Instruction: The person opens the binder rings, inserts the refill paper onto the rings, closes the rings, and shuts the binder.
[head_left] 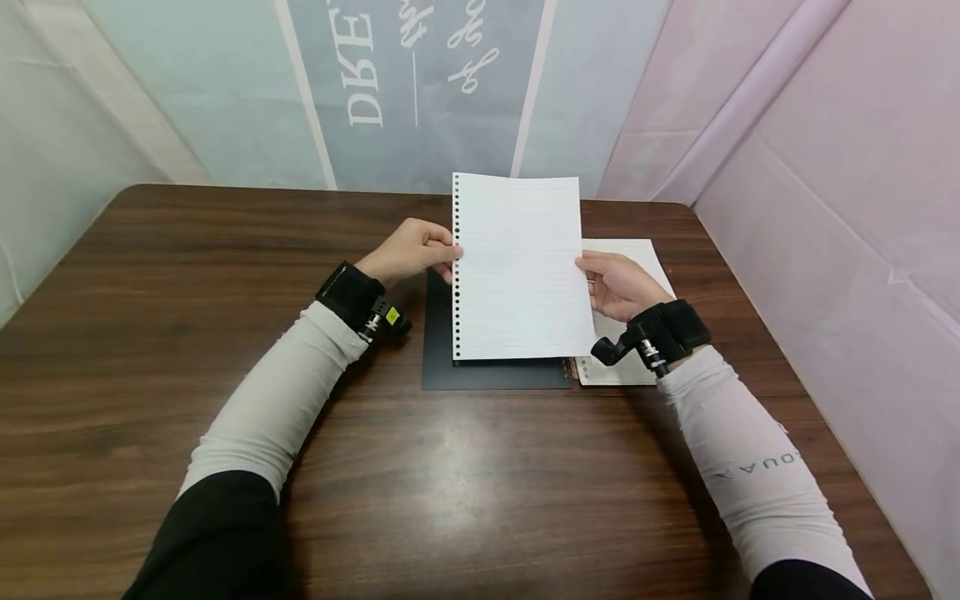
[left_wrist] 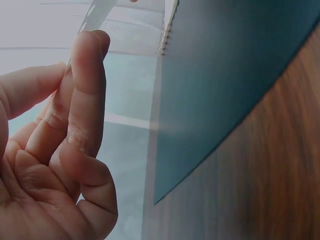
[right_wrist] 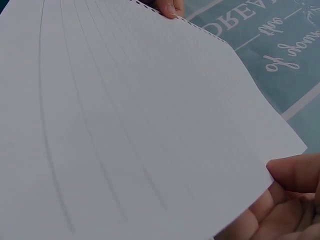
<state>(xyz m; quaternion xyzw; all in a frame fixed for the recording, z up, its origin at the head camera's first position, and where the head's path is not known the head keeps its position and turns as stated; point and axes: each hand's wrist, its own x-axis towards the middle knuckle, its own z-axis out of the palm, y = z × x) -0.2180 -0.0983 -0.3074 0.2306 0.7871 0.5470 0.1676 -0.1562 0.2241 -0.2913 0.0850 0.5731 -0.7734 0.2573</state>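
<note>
Lined sheet (head_left: 519,271), opposite edges pinched between fingers (left_wrist: 87,95).

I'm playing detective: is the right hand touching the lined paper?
Touching. The right wrist view shows the right hand pinching the lined paper at its edge, thumb on top.

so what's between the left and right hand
The lined sheet, pinched by the left hand and the right hand; the head view shows it.

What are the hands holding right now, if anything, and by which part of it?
A white, lined, rectangular paper sheet: the left hand pinches its hole-punched edge, the right hand its opposite, unpunched edge.
</note>
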